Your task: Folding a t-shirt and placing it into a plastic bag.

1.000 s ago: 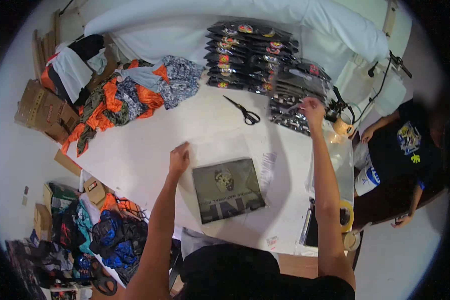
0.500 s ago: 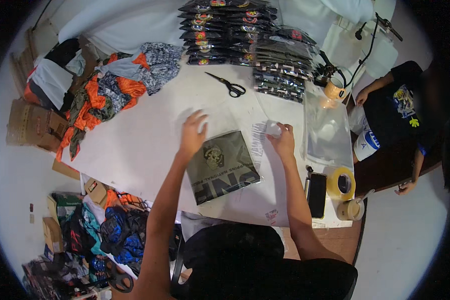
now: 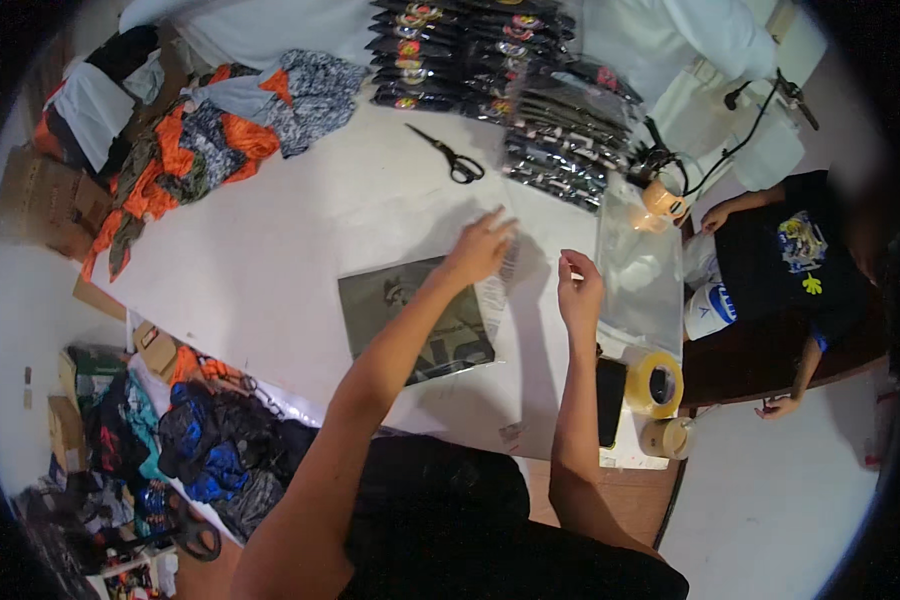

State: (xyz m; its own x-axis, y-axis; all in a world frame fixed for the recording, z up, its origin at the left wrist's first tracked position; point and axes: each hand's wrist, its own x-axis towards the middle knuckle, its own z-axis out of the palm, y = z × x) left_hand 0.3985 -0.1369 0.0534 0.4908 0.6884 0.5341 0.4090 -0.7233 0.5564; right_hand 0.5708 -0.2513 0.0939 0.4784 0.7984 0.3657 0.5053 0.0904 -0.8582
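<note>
A folded dark olive shirt [image 3: 400, 310] with a printed front lies in a clear plastic bag on the white table [image 3: 270, 250]. My left hand [image 3: 478, 248] rests flat on the bag's upper right corner, fingers spread. My right hand [image 3: 579, 293] hovers just to the right of the bag, fingers pinched on what looks like a thin strip or the bag's flap; I cannot tell which. A stack of empty clear bags [image 3: 638, 270] lies to the right of my right hand.
Black scissors [image 3: 449, 155] lie beyond the shirt. Rows of bagged shirts [image 3: 510, 80] fill the far side. Loose orange and grey clothes [image 3: 200, 140] are piled at the far left. Tape rolls [image 3: 656, 384] and a black phone [image 3: 611, 400] sit at the right edge. Another person [image 3: 790, 260] sits at the right.
My right hand came back from the far bagged stack to beside the shirt. My left hand moved from the bag's left edge to its upper right corner.
</note>
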